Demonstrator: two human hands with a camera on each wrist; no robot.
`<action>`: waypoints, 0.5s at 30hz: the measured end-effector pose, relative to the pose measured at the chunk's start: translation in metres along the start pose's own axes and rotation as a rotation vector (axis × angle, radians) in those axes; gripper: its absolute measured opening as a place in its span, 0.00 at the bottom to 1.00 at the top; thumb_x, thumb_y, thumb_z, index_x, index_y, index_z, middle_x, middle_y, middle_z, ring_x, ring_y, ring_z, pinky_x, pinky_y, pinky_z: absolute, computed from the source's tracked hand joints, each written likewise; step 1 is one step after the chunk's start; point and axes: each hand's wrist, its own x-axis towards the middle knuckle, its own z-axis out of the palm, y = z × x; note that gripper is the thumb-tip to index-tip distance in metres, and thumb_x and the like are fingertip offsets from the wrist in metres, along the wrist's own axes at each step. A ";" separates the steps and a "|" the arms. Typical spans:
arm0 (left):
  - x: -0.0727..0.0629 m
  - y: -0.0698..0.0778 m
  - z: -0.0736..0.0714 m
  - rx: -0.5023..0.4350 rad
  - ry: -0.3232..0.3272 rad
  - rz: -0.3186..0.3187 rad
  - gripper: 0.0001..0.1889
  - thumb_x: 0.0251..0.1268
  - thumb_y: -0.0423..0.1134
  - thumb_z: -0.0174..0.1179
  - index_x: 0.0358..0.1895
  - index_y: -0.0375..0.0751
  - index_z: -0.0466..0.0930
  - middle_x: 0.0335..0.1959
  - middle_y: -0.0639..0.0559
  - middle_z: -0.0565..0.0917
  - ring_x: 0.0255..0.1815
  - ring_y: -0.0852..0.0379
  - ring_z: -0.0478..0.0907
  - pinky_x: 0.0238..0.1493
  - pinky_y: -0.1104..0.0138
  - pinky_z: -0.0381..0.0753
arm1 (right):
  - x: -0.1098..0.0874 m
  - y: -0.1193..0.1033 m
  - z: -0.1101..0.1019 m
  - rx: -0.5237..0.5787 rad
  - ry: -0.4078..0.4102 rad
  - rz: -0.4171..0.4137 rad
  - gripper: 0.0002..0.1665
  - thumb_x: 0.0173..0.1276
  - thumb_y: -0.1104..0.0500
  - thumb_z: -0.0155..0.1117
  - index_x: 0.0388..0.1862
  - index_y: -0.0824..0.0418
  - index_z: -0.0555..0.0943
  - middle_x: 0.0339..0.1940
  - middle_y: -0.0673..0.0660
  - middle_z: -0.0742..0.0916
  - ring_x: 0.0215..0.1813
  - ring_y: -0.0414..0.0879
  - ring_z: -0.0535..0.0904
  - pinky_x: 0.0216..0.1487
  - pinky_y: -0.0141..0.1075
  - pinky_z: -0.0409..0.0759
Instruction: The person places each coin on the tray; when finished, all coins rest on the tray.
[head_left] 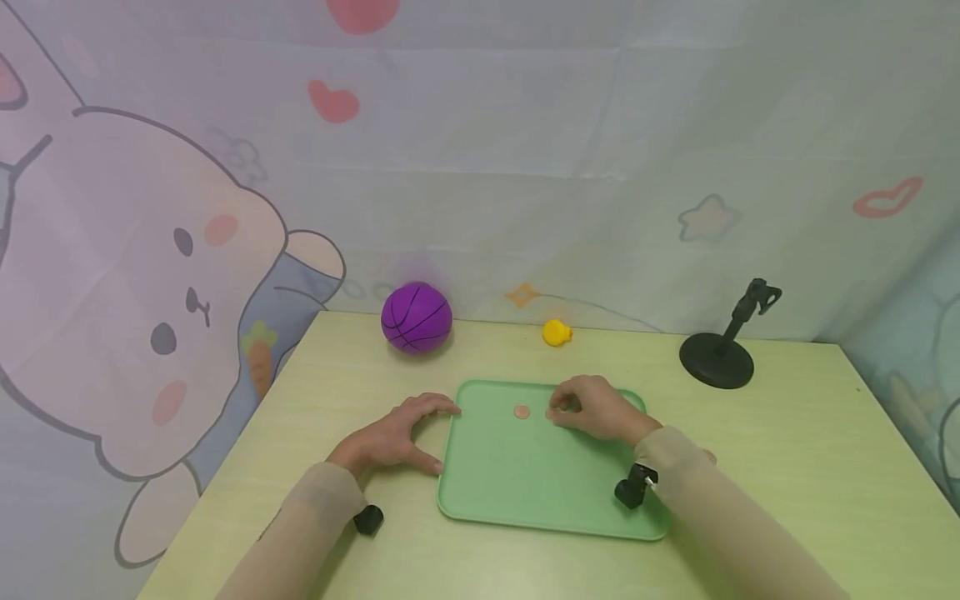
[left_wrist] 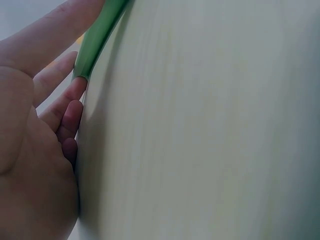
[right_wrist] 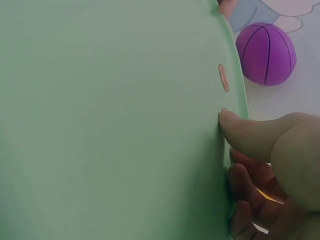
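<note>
A green tray [head_left: 525, 475] lies on the table, and one small copper-coloured coin [head_left: 521, 412] rests on it near the far edge; the coin [right_wrist: 224, 78] also shows in the right wrist view. My left hand [head_left: 393, 433] is at the tray's left side, thumb and fingers spread apart, their tips at the rim. Over the far right part of the tray, my right hand [head_left: 592, 408] has its thumb and index fingertips close together, just right of the coin and apart from it. Whether something small lies between those fingertips is too small to tell.
At the table's back stand a purple ball [head_left: 417, 317] with black lines and a small yellow toy [head_left: 557, 333]. A black stand [head_left: 717, 358] with a round base is at the back right. Behind the table hangs a printed cloth [head_left: 480, 167].
</note>
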 end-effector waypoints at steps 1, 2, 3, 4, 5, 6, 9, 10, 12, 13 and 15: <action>0.000 0.000 0.000 -0.001 -0.001 0.001 0.45 0.46 0.48 0.85 0.72 0.59 0.74 0.80 0.53 0.64 0.81 0.46 0.54 0.80 0.41 0.50 | 0.000 0.000 0.000 -0.001 0.000 0.001 0.04 0.72 0.56 0.74 0.41 0.56 0.90 0.38 0.47 0.89 0.39 0.40 0.81 0.46 0.40 0.82; 0.000 0.000 0.000 0.000 -0.001 0.003 0.45 0.46 0.48 0.85 0.72 0.59 0.74 0.80 0.53 0.64 0.81 0.46 0.54 0.80 0.41 0.50 | 0.000 0.000 0.000 -0.001 -0.001 0.002 0.04 0.72 0.56 0.74 0.41 0.56 0.90 0.38 0.47 0.89 0.40 0.40 0.82 0.47 0.40 0.82; 0.000 0.000 0.000 0.000 -0.001 0.004 0.45 0.46 0.48 0.85 0.72 0.59 0.74 0.80 0.53 0.65 0.81 0.46 0.54 0.80 0.41 0.50 | 0.001 -0.001 0.000 0.000 0.000 0.000 0.04 0.72 0.56 0.74 0.41 0.56 0.89 0.38 0.47 0.89 0.40 0.41 0.82 0.47 0.40 0.82; 0.000 0.000 0.000 0.000 -0.001 0.005 0.45 0.46 0.48 0.85 0.72 0.58 0.74 0.80 0.53 0.65 0.81 0.46 0.55 0.80 0.41 0.50 | 0.001 -0.001 0.000 0.000 0.000 -0.002 0.04 0.72 0.56 0.74 0.41 0.56 0.89 0.38 0.47 0.89 0.40 0.41 0.82 0.47 0.41 0.83; 0.000 -0.001 0.000 0.000 -0.001 0.007 0.45 0.46 0.48 0.85 0.72 0.58 0.74 0.80 0.53 0.65 0.81 0.46 0.55 0.80 0.41 0.51 | 0.001 -0.001 0.000 -0.002 0.000 -0.005 0.05 0.72 0.56 0.74 0.41 0.56 0.89 0.38 0.47 0.89 0.40 0.42 0.82 0.47 0.41 0.83; 0.000 -0.001 0.000 0.001 -0.001 0.007 0.45 0.46 0.48 0.85 0.72 0.58 0.74 0.80 0.53 0.65 0.81 0.46 0.55 0.80 0.41 0.51 | 0.001 -0.001 0.000 -0.005 0.000 -0.011 0.05 0.72 0.56 0.73 0.41 0.56 0.89 0.37 0.47 0.89 0.40 0.42 0.82 0.47 0.41 0.83; 0.000 -0.001 0.000 -0.003 -0.002 0.008 0.45 0.46 0.48 0.85 0.72 0.58 0.74 0.80 0.54 0.65 0.81 0.47 0.55 0.80 0.42 0.51 | 0.001 -0.001 0.001 -0.012 0.001 -0.011 0.04 0.72 0.56 0.73 0.40 0.55 0.89 0.37 0.46 0.89 0.40 0.41 0.82 0.47 0.41 0.83; 0.000 -0.001 0.000 -0.003 -0.002 0.007 0.45 0.46 0.48 0.86 0.72 0.58 0.74 0.80 0.54 0.65 0.81 0.47 0.55 0.80 0.42 0.51 | 0.001 -0.001 0.001 -0.015 0.002 -0.013 0.04 0.72 0.56 0.73 0.40 0.55 0.89 0.37 0.46 0.89 0.40 0.41 0.81 0.47 0.41 0.82; 0.000 -0.001 0.000 0.002 -0.001 0.011 0.45 0.46 0.48 0.86 0.72 0.58 0.74 0.80 0.54 0.65 0.81 0.47 0.55 0.80 0.42 0.51 | 0.000 -0.002 0.001 -0.022 0.006 -0.025 0.04 0.72 0.56 0.73 0.40 0.55 0.89 0.37 0.46 0.89 0.39 0.41 0.81 0.47 0.41 0.82; 0.000 -0.001 0.000 0.004 -0.001 0.011 0.45 0.46 0.48 0.85 0.72 0.58 0.74 0.80 0.54 0.65 0.81 0.47 0.55 0.80 0.42 0.51 | 0.000 -0.003 0.001 -0.022 0.007 -0.024 0.03 0.72 0.57 0.73 0.40 0.55 0.89 0.37 0.46 0.88 0.39 0.41 0.80 0.47 0.41 0.82; 0.000 -0.001 0.000 0.007 0.000 0.012 0.45 0.46 0.48 0.85 0.72 0.58 0.74 0.79 0.54 0.65 0.81 0.46 0.56 0.80 0.42 0.51 | 0.000 -0.004 0.000 -0.021 0.008 -0.025 0.04 0.72 0.56 0.73 0.40 0.55 0.88 0.37 0.46 0.88 0.38 0.41 0.80 0.47 0.41 0.82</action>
